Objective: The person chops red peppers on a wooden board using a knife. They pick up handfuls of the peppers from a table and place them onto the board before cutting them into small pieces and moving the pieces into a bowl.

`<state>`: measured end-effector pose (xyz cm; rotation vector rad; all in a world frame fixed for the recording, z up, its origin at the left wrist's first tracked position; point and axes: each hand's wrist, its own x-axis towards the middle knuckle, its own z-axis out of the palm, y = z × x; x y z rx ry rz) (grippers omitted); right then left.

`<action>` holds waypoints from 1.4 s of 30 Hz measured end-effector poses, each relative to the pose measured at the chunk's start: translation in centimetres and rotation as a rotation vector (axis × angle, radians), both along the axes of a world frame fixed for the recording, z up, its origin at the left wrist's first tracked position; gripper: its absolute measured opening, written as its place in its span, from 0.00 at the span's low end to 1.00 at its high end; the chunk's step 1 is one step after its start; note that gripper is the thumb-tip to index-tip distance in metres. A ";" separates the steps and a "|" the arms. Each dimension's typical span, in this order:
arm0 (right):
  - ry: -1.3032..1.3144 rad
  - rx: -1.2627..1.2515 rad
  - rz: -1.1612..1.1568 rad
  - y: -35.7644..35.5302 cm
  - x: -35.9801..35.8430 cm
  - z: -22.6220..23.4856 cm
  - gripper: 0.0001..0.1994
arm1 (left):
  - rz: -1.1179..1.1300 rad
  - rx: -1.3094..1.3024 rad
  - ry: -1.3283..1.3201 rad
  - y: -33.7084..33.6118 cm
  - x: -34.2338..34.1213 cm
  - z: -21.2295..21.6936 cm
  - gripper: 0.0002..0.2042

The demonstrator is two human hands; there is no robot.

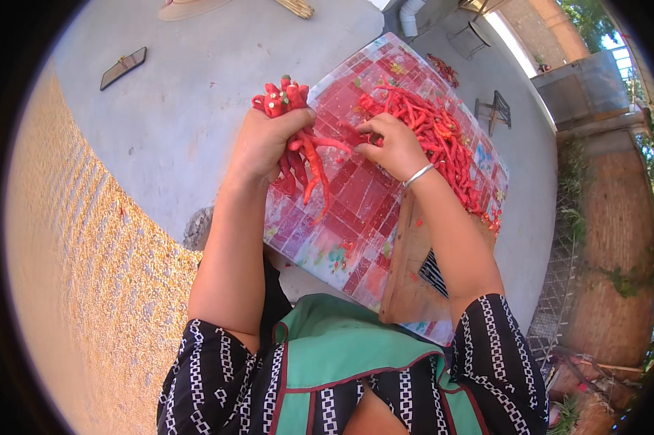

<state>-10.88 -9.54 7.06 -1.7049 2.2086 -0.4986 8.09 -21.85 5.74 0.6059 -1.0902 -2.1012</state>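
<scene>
My left hand [265,143] is closed around a bunch of long red chili peppers [282,100]. Their stem ends stick up above the fist, and the thin tips hang out below. Just to the right, my right hand [394,148], with a silver bangle at the wrist, pinches a red chili pepper [352,133], partly blurred, between thumb and fingers. Beyond that hand a large heap of red chili peppers [446,138] lies on the table [316,246], which has a red and white patchwork cover. My right forearm hides part of the heap.
A wooden board [399,290] with a black slotted piece [433,274] lies at the table's near right side. Yellow grain [117,268] is spread over the floor at left. A dark-framed flat object [123,68] lies at far left; a small stool [495,112] stands beyond the table.
</scene>
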 end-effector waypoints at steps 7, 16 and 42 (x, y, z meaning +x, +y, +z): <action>-0.739 -0.157 0.014 1.6 3.2 3.1 0.13 | -0.197 0.085 0.131 2.7 -1.8 0.5 0.13; -0.103 -0.631 -0.096 2.0 5.0 1.5 0.11 | -0.192 0.105 0.163 4.7 -3.2 -0.1 0.11; -0.901 -0.801 -0.438 7.7 -1.4 3.6 0.14 | -0.322 0.534 0.259 6.7 -6.0 -1.2 0.14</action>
